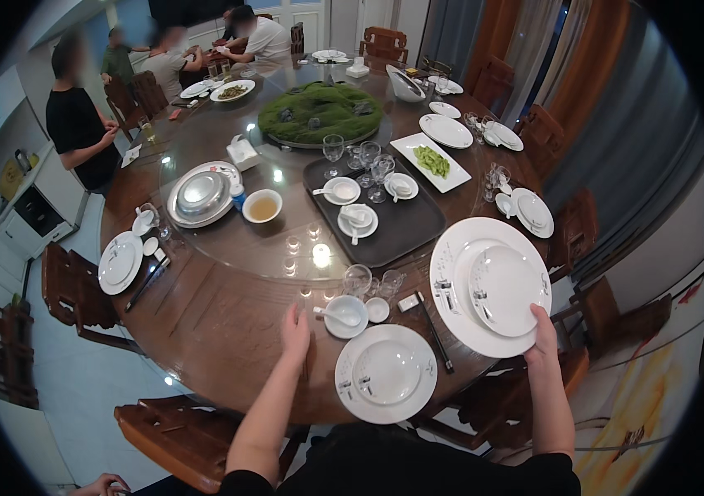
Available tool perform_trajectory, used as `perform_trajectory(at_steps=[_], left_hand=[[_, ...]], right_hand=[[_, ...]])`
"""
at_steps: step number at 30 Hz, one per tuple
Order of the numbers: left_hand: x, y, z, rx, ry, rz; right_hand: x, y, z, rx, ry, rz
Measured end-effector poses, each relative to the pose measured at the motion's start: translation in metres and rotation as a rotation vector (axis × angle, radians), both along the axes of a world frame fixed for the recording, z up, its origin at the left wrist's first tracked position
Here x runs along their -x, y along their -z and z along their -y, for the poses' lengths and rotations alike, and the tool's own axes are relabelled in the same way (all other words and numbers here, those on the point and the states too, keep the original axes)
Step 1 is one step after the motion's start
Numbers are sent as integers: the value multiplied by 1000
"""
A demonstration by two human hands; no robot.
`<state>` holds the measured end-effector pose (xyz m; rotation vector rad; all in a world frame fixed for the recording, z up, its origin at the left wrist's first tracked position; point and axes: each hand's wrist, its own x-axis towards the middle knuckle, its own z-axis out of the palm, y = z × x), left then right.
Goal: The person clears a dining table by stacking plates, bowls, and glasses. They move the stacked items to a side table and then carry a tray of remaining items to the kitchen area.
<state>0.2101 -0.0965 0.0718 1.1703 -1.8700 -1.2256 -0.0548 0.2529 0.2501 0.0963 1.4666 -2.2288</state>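
My right hand (542, 335) grips the rim of a large white plate (451, 266), with its thumb on a smaller plate (507, 288) stacked on top. The stack is held above the table's right side. My left hand (295, 335) holds nothing and hovers over the wood, fingers extended, left of a small white bowl with a spoon (344, 317). In front of me a small plate (387, 372) rests on a larger patterned plate (414, 403). Chopsticks (435, 335) lie to its right, one end by a white rest (409, 302). Stemmed glasses (358, 280) and a small dish (378, 310) are behind it.
A glass turntable (222, 248) bears a dark tray (401, 242) with glasses and bowls, a lidded dish (200, 192), a broth bowl (263, 208) and a moss centrepiece (321, 111). Carved chairs (172, 434) ring the round table. Several people are beyond; one stands (79, 124) at left.
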Motion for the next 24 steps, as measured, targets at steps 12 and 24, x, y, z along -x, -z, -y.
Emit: perform_trajectory(at_steps=[12,24], left_hand=[[32,7,87,553,296,916],[1,2,159,319,149,1077]], right_hand=[[57,10,-10,-109,130,52],[56,21,-5,-133,96,72]])
